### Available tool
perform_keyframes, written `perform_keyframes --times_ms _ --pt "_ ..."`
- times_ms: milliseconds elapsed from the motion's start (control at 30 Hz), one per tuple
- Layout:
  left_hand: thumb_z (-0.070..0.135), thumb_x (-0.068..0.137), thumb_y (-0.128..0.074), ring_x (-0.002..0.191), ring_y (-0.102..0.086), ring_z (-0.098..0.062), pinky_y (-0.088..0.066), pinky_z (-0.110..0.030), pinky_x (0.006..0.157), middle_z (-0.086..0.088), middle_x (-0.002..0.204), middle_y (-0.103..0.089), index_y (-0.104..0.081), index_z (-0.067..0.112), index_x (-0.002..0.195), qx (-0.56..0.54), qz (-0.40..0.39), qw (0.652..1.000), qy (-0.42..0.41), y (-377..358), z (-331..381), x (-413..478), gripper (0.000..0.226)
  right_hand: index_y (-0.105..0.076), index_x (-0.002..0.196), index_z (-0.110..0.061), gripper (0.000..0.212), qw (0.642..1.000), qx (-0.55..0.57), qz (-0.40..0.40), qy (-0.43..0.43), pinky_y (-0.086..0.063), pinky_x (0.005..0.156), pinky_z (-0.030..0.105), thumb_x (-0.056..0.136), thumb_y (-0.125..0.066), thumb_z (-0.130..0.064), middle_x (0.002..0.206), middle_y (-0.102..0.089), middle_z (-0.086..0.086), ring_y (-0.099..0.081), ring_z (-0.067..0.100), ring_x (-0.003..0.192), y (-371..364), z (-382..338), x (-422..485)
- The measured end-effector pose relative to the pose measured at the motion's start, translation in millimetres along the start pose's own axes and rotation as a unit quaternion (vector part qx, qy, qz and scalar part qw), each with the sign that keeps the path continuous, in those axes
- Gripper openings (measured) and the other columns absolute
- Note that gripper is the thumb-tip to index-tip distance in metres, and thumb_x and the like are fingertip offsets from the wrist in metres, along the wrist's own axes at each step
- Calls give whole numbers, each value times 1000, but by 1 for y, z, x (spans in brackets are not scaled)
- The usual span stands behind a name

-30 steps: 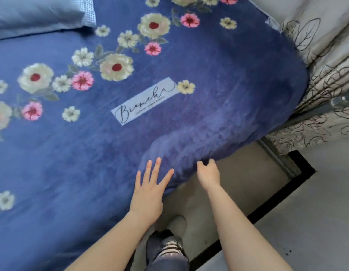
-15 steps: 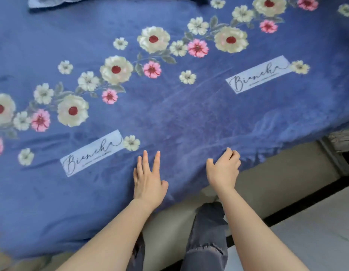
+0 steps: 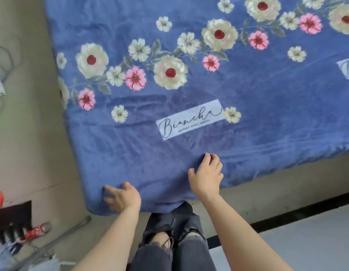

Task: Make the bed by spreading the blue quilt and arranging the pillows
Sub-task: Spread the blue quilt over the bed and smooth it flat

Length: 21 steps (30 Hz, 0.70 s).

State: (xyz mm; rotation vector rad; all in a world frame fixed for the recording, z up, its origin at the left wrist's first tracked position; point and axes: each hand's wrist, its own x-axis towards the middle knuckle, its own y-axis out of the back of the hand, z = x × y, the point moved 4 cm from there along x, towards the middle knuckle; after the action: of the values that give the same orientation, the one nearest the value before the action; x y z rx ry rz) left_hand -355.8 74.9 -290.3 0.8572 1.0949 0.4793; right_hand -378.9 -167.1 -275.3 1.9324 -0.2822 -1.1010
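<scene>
The blue quilt, printed with cream and pink flowers and a white script label, lies spread over the bed and hangs over its near edge. My left hand rests near the quilt's near left corner, fingers apart, pressing on the cloth. My right hand lies on the quilt just right of it, its fingers curled and pinching a small ridge of fabric below the label. No pillow is in view.
The beige bed base shows under the quilt's hem. At the left stand a beige panel, a red shoe and a dark grille. Grey floor lies at the right. My legs in dark jeans stand against the bed.
The view has swept left along the bed's edge to the quilt's left corner. My left hand moved from flat on the quilt to the corner; my right hand stays curled on the fabric.
</scene>
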Motion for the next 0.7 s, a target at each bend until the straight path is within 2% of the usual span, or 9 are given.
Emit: perform_keyframes --times_ms 33,100,167,267,367,433,500,600,700 --pt "34 100 -41 137 -30 -44 -24 -48 115 -26 156 -19 -16 9 153 -81 13 992 94 7 -14 17 64 -32 139 -7 60 1000 -11 -3 14 -33 98 48 87 -54 -26 149 -24 13 -26 34 132 -8 -11 -5" --pt "47 97 -35 135 -39 -41 -28 -58 112 -16 154 -33 -28 14 151 -253 6 933 255 13 -40 46 63 -32 139 -6 62 999 -30 -5 35 -35 97 48 86 -54 -29 147 -26 14 -27 34 130 -21 -27 -10" --pt "58 92 -20 135 -39 -42 -24 -71 106 -5 153 -39 -36 29 147 -367 -80 861 344 11 -56 64 64 -35 136 -5 62 998 -46 6 41 -37 95 49 84 -55 -33 146 -28 15 -29 35 128 -28 -33 -8" --pt "66 88 -8 138 -32 -45 -23 -78 98 -3 153 -39 -44 36 143 -465 -186 789 355 1 -66 84 72 -43 123 -4 59 996 -70 41 46 -39 85 48 77 -58 -37 133 -38 17 -35 37 118 -32 -38 1" --pt "68 87 -20 126 -44 -44 -34 -75 90 -5 141 -52 -58 34 131 -530 -253 734 341 -24 -75 95 68 -45 114 -5 59 992 -89 79 39 -38 75 45 69 -59 -41 116 -42 13 -37 34 106 -37 -42 13" --pt "64 90 -27 115 -51 -42 -38 -65 96 -9 126 -59 -60 33 128 -543 -258 727 332 -35 -80 96 60 -46 112 -6 59 990 -94 101 30 -37 74 45 68 -59 -42 113 -43 12 -38 33 104 -39 -44 17" --pt "53 96 -29 105 -54 -38 -40 -54 97 -8 114 -61 -60 32 126 -526 -239 753 316 -40 -84 102 48 -46 112 -6 58 988 -94 121 15 -37 76 46 68 -58 -43 117 -44 13 -38 34 107 -45 -42 19" --pt "35 101 -29 105 -57 -28 -42 -44 103 5 126 -63 -64 30 113 -485 -175 800 308 -33 -103 124 37 -45 120 -4 64 986 -93 137 4 -36 84 48 71 -58 -42 131 -42 17 -37 36 116 -51 -38 18" --pt "25 103 -24 122 -55 -22 -44 -39 103 5 140 -55 -57 27 124 -469 -136 817 307 -20 -134 152 39 -43 126 -4 66 985 -89 150 -1 -35 88 49 72 -57 -40 137 -39 17 -34 35 122 -59 -36 11"
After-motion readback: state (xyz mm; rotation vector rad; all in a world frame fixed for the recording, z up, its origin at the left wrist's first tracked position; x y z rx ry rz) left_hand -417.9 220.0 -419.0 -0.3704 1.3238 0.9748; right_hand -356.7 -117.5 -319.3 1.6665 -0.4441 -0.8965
